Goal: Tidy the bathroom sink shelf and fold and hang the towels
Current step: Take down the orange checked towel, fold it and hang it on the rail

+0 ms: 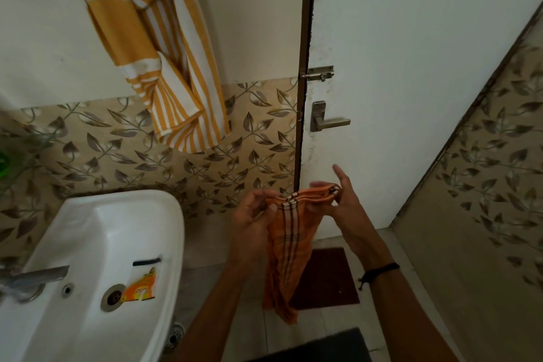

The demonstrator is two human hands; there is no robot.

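A small orange towel point(289, 250) with dark check lines hangs folded lengthwise between my hands, in front of the door. My left hand point(254, 217) pinches its top left corner. At the top right corner my right hand point(345, 200) grips the edge, with the index finger sticking up. A large yellow-and-white striped towel point(164, 47) hangs bunched on the wall above and behind the sink. The glass shelf point(17, 153) shows only at the far left edge, with something green on it.
The white sink point(97, 247) sits at lower left with a metal tap point(32, 276) and an orange sachet point(141, 286) in its basin. A white door point(396, 82) with latch and handle point(326, 120) stands ahead. A brown mat point(326, 276) lies on the floor.
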